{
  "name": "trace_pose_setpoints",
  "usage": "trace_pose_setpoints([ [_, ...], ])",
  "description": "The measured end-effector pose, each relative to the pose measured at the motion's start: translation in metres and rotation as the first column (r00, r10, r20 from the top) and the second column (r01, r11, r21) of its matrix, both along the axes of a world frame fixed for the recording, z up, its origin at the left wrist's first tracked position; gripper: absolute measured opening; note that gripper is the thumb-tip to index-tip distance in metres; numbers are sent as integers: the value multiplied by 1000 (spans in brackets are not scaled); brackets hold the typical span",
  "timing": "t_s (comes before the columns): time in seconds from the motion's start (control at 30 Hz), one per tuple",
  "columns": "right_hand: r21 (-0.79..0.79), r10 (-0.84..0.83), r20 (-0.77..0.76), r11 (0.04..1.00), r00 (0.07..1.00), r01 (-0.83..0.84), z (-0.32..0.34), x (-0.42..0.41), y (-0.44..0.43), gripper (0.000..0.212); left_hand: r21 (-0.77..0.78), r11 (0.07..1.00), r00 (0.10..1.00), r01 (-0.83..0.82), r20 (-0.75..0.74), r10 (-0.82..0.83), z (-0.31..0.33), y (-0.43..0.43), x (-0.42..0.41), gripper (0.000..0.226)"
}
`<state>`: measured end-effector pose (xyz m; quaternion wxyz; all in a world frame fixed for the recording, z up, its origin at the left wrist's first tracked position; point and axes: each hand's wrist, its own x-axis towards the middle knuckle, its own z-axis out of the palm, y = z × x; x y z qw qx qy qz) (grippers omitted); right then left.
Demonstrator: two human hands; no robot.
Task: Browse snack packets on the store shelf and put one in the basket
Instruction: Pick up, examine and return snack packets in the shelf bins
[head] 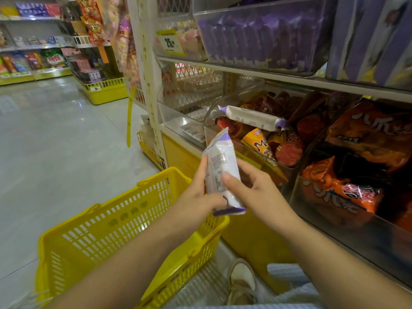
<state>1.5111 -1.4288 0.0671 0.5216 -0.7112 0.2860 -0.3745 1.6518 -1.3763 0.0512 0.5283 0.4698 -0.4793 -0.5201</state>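
Note:
A white and purple snack packet [219,161] stands nearly upright between both hands, its printed back facing me. My left hand [196,192] grips its left edge and lower end. My right hand [252,186] holds its right side, thumb lying across the front. A yellow plastic basket [116,221] sits on the floor just below and left of the hands. A second packet of the same kind [254,119] lies across the top of a clear shelf bin.
Clear bins [252,152] on the lower shelf hold orange and red snack bags [367,132]. The upper shelf carries purple packets [256,41]. A yellow price tag [170,43] hangs at the shelf's left. The grey tiled aisle [55,134] stretches left. My shoe [242,277] is beside the basket.

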Motion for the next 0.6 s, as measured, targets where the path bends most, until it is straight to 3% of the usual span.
trace_pose_setpoints([
  [0.2,-66,72,-116,995,991,-80,17,-3,27,41,1,1000,964,-21,-266,20,27,10,-7,68],
  [0.3,-189,39,-214,979,976,-80,41,-22,31,41,-9,998,945,-57,-324,51,49,18,-8,45],
  [0.4,-297,8,-157,953,988,-55,77,-44,37,53,-41,991,936,-129,-334,108,79,21,-12,38],
  [0.47,-429,-11,-198,900,980,-76,102,-58,44,61,-61,989,929,-135,-355,105,103,23,-24,36],
  [0.6,-640,-133,-145,769,980,10,153,-83,57,45,-119,992,921,-47,-389,-3,151,27,-59,30],
])
